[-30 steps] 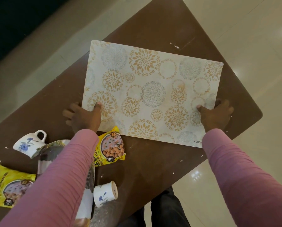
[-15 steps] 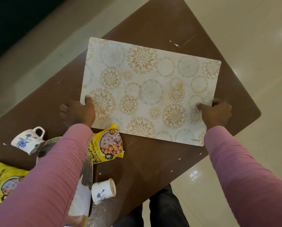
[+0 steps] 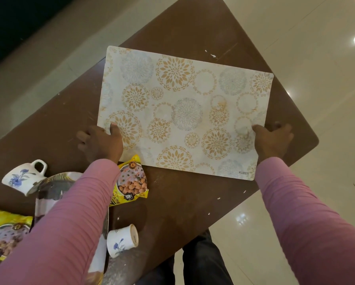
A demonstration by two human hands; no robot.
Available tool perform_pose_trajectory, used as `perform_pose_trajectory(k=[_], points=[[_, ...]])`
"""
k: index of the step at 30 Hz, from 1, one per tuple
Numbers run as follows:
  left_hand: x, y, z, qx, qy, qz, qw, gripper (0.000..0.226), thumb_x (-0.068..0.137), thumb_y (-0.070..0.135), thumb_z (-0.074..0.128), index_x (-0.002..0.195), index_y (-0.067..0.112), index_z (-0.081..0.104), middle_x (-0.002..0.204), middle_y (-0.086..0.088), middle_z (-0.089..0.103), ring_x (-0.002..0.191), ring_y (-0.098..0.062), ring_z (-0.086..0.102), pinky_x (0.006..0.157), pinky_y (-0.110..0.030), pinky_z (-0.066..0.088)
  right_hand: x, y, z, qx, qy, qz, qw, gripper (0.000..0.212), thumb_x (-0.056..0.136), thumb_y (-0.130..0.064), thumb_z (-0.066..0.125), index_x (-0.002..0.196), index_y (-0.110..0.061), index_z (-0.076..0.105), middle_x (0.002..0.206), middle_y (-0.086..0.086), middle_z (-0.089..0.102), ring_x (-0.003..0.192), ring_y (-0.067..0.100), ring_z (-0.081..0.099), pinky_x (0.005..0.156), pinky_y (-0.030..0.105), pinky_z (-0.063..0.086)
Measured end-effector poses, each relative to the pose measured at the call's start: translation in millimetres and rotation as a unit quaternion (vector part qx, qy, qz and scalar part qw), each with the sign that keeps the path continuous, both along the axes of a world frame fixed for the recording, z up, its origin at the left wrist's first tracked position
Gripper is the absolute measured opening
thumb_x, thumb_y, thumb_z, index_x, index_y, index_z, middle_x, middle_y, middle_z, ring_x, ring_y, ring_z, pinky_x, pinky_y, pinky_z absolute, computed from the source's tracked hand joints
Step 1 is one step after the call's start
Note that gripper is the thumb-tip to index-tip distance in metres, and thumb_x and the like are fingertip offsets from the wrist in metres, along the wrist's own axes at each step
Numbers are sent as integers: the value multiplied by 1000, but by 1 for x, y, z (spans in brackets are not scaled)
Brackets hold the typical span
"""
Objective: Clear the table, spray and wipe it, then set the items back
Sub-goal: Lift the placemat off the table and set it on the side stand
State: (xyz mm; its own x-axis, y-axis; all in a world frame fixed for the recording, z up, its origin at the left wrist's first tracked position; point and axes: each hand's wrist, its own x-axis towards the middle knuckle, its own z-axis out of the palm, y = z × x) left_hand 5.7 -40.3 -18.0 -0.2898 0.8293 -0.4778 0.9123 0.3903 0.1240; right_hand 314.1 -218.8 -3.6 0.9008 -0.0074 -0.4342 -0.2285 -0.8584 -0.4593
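A white placemat with gold and grey flower circles lies over the middle of the brown table. My left hand grips its near left edge, thumb on top. My right hand grips its near right edge the same way. A yellow snack packet lies just under the mat's near left corner, partly beneath my left sleeve. A white cup with a blue flower lies on its side at the left. A second small flowered cup lies tipped near the table's front edge.
Another yellow snack packet sits at the far left edge of the view. A glossy printed wrapper lies under my left arm. White crumbs dot the table. Pale tiled floor surrounds the table, and my dark trouser legs show below its front edge.
The placemat has slid slightly away from me and to the left under both hands. My grip on its two near edges is unchanged.
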Motion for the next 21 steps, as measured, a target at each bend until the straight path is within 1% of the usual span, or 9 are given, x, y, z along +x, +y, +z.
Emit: perform_pose_trajectory(k=[2,4,6,8,10,13,16,18,21], points=[[-4,1,-1,4,8,-15,1000,56,92,53,46,121,6,49,139,-19,33,121,-45,40,98,-51,36,6,-3,0,35,27,-26,999,55,73,-29,74,120,-16,47,119,1,48,97,22,55,86,39,49],[-6,1,-2,13,10,-33,999,57,91,55,48,120,6,48,137,-20,35,117,-46,45,98,-52,39,12,-6,-1,63,53,-39,996,44,74,-28,73,112,-15,54,111,2,60,94,24,64,82,39,54],[-9,1,-3,21,0,-43,999,57,90,56,49,119,8,46,134,-19,36,109,-45,51,94,-52,44,14,-10,-4,59,68,-3,996,28,83,-25,68,106,-10,64,102,5,68,89,25,67,73,33,54],[-11,1,-3,21,-12,-52,998,57,88,56,50,120,8,44,133,-18,36,104,-45,53,90,-54,47,14,-12,-6,61,62,22,996,22,90,-21,61,107,-7,64,103,7,67,90,24,65,72,31,51],[-13,1,-4,20,-22,-55,998,57,88,54,50,123,9,43,134,-17,35,106,-45,53,90,-56,46,14,-12,-5,79,52,35,995,19,94,-18,56,110,-9,61,107,6,65,92,23,62,78,33,51],[-15,2,-3,19,-11,-60,998,55,90,50,50,126,9,44,138,-18,35,121,-43,43,98,-55,41,17,-12,-1,133,55,49,988,5,96,-16,55,97,-14,59,100,2,64,94,23,62,83,35,52],[-15,3,1,4,-9,-62,998,52,94,47,47,130,9,45,140,-19,34,129,-41,36,102,-54,36,23,-7,7,189,74,50,978,11,95,-17,57,85,-21,59,93,-2,66,92,21,66,83,38,55],[-13,6,9,-2,-25,-50,998,51,96,46,46,132,10,45,142,-19,34,128,-41,38,102,-52,35,28,-1,12,221,91,43,970,11,94,-17,59,85,-22,62,94,-1,69,90,18,69,83,40,57],[-17,15,13,-28,-78,-6,996,53,94,51,44,133,15,49,144,-16,35,124,-37,45,101,-49,37,36,4,16,261,107,33,959,8,92,-14,61,92,-21,66,103,6,71,95,23,69,86,47,56]])
